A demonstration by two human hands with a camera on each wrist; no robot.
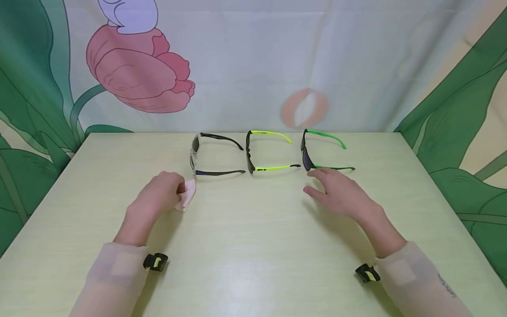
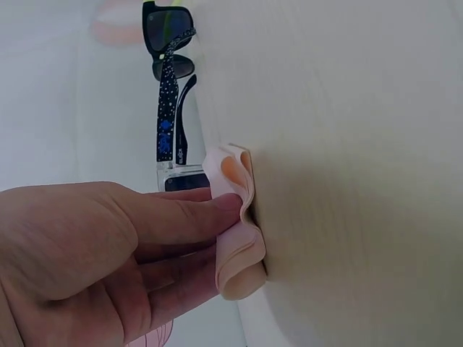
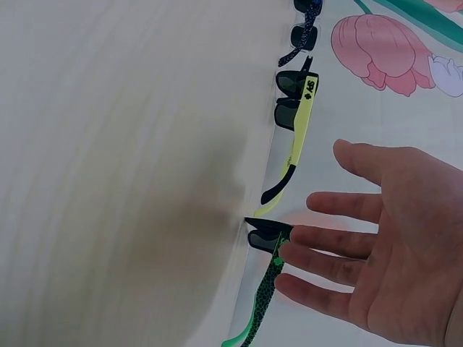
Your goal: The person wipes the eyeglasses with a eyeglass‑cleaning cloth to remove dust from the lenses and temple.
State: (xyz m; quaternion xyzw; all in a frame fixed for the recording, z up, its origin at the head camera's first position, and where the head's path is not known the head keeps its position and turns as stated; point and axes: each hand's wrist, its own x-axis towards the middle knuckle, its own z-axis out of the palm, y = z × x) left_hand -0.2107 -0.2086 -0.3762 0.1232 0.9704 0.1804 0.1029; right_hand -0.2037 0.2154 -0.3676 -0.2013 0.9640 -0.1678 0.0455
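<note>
My left hand (image 1: 160,193) pinches a folded pale pink cloth (image 2: 239,253) between thumb and fingers, low over the table. Just beyond that cloth are sunglasses with a clear front frame and dark speckled arms (image 1: 219,173). My right hand (image 1: 336,189) has its fingers spread and holds nothing. Its fingertips are close to sunglasses with green arms (image 1: 306,159), and overlap them in the right wrist view. Between the two hands, farther back, lie black-fronted sunglasses with yellow arms (image 1: 273,168). All three pairs have their arms unfolded and pointing right.
The pale wooden table (image 1: 245,246) ends at its back edge just behind the glasses. A curtain (image 1: 245,66) printed with a pink flower and green leaves hangs behind it. Each sleeve has a small black device (image 1: 156,262) near the wrist.
</note>
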